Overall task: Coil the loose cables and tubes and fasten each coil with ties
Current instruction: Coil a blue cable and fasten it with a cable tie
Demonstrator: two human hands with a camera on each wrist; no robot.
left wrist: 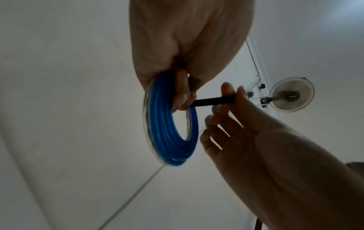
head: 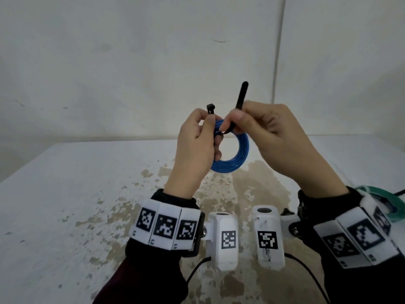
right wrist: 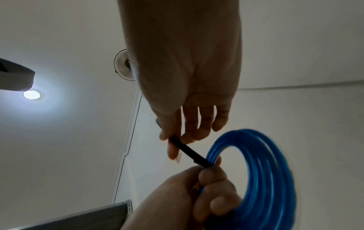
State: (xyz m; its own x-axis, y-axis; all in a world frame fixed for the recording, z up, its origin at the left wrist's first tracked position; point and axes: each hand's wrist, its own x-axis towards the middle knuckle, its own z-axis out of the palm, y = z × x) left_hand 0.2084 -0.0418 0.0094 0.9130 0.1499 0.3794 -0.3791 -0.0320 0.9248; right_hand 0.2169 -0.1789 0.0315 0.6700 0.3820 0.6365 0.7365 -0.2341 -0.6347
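Note:
A coil of blue tube (head: 237, 154) (left wrist: 167, 124) (right wrist: 265, 179) hangs upright in the air above the table. My left hand (head: 197, 137) (right wrist: 206, 194) grips the coil's left side, with the head of a black cable tie (head: 210, 108) sticking up above its thumb. The tie passes through the coil's opening. My right hand (head: 263, 128) (left wrist: 226, 112) (right wrist: 177, 140) pinches the tie's tail (head: 241, 95) (left wrist: 212, 101) (right wrist: 187, 149) between thumb and forefinger, its other fingers loosely spread.
A stained white table (head: 87, 194) lies below the hands, with a white wall behind. A green coil (head: 385, 200) sits at the table's right edge, behind my right wrist. Thin black leads (head: 306, 275) run from the wrist cameras.

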